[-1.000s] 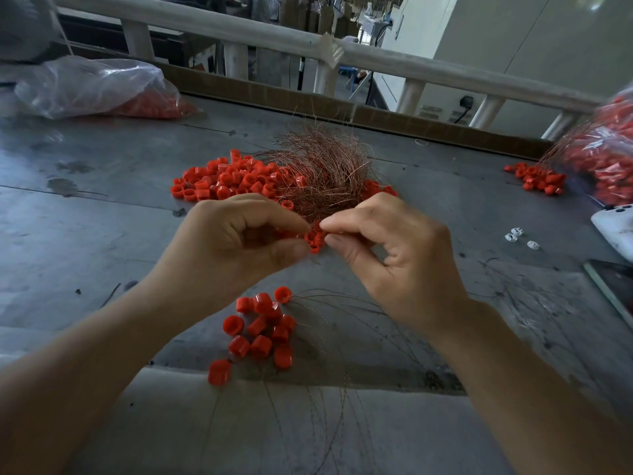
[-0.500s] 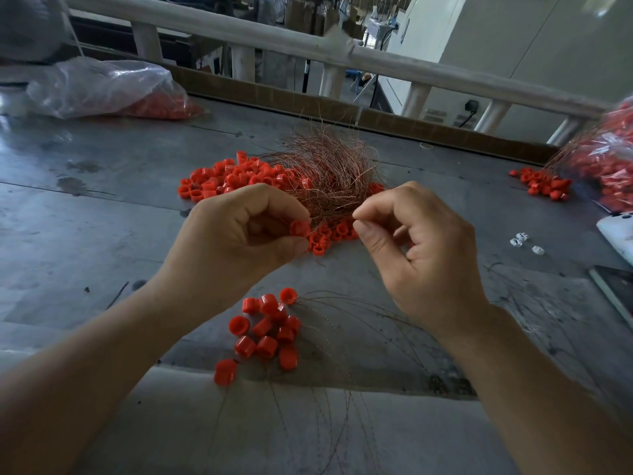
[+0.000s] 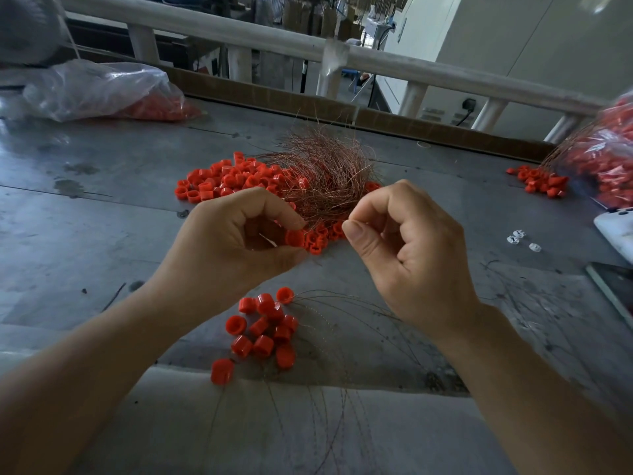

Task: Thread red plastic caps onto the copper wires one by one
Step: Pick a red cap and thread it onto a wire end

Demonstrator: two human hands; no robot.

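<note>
— What is the left hand doing?
— The left hand (image 3: pixel 236 248) is curled. Its thumb and forefinger pinch one red cap (image 3: pixel 294 238) above the middle of the worktop (image 3: pixel 102 241).

— And the right?
— The right hand (image 3: pixel 407 258) faces it, close but not touching. Its fingers are curled in and the thumb tip presses against the forefinger. I cannot tell whether a strand lies in that pinch; anything there is too fine to see.

— Where is the wire?
— The tangle of copper wires (image 3: pixel 325 176) sits right behind both hands. Its lower end comes down to the gap between them. A few loose caps (image 3: pixel 320 236) lie beneath that gap.

— More caps?
— A big pile of caps (image 3: pixel 233 180) lies left of the tangle, touching it. Below the hands, toward the near edge, is a small cluster of caps (image 3: pixel 267 327). Thin wire strands (image 3: pixel 342 303) curve from it to the right and toward the near edge.

— And out at the edges?
— At the far left corner is a clear plastic bag (image 3: pixel 102 90) with red caps inside. At the right edge is a second bag (image 3: pixel 606 156) full of red caps, with a little heap (image 3: pixel 541 181) of caps beside it. Nearer along that edge are three small white pieces (image 3: pixel 519 238), a white object (image 3: pixel 616 234) and a dark flat thing (image 3: pixel 613 289). The last two are cut off by the frame. A white railing (image 3: pixel 394 63) runs beyond the far edge.
</note>
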